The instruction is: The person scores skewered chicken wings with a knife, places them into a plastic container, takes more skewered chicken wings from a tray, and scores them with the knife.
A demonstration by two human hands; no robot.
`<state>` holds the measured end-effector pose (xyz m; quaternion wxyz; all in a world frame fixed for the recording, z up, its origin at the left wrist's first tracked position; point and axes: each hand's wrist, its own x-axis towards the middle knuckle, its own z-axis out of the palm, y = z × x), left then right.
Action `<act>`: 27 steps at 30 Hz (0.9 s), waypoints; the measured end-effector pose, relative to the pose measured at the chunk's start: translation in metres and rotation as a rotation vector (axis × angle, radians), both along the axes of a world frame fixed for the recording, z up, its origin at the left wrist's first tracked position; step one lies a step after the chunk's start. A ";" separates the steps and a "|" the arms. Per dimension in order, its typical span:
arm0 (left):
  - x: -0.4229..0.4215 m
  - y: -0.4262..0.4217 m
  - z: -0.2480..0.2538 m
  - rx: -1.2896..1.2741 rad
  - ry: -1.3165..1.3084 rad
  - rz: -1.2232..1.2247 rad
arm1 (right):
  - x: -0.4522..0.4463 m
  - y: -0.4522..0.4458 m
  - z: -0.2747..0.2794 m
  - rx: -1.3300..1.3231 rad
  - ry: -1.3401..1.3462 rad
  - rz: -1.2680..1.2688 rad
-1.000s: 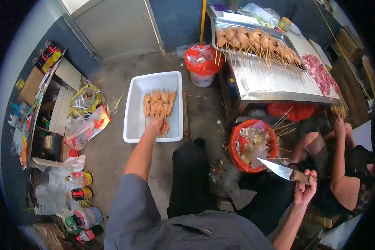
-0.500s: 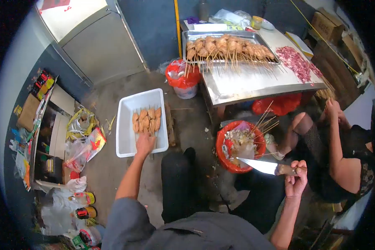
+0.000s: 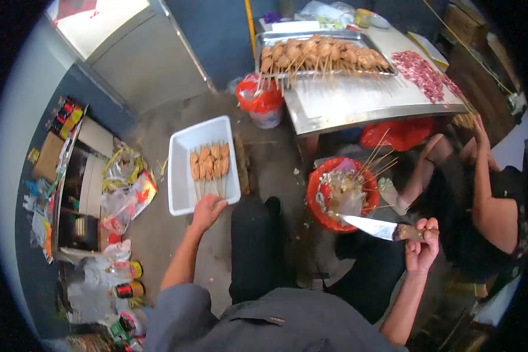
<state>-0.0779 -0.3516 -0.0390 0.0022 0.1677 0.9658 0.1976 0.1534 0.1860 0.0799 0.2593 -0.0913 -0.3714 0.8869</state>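
Note:
My right hand (image 3: 422, 249) grips a knife by its dark wooden handle, and its broad pale blade (image 3: 366, 226) points left over a red-lined bin (image 3: 314, 217). My left hand (image 3: 207, 212) is at the near rim of a white plastic tub (image 3: 174, 176), its fingers loosely apart with nothing seen in them. Several meat skewers (image 3: 210, 161) lie in rows inside the tub, their sticks pointing toward me. That hand is just below the stick ends; whether it touches the rim I cannot tell.
A metal tray (image 3: 261, 44) piled with skewered meat stands on a table (image 3: 334, 111), with raw chopped meat (image 3: 419, 73) beside it. Another person (image 3: 493, 217) sits at right. A red-lined bucket (image 3: 267, 114) stands by the table; bags (image 3: 123, 205) and bottles (image 3: 126, 290) crowd the left.
My left hand has drawn back from the skewers toward me, out to the tub's near rim. The skewers stay in the tub. My right hand still holds the knife. The whole view has shifted slightly.

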 end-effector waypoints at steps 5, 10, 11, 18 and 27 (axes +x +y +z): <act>-0.026 0.024 0.020 0.274 0.089 0.101 | 0.000 -0.003 0.001 -0.016 0.028 0.066; -0.095 0.103 0.105 0.624 0.254 0.148 | -0.004 -0.006 0.004 -0.024 0.003 0.021; -0.109 0.117 0.119 0.627 0.260 0.133 | -0.003 -0.007 0.004 -0.023 0.013 0.009; -0.175 0.240 0.214 0.544 0.434 -0.106 | 0.000 -0.006 0.009 -0.032 0.016 -0.005; -0.228 0.321 0.228 0.039 0.436 -0.116 | 0.002 0.000 0.013 -0.013 -0.006 0.000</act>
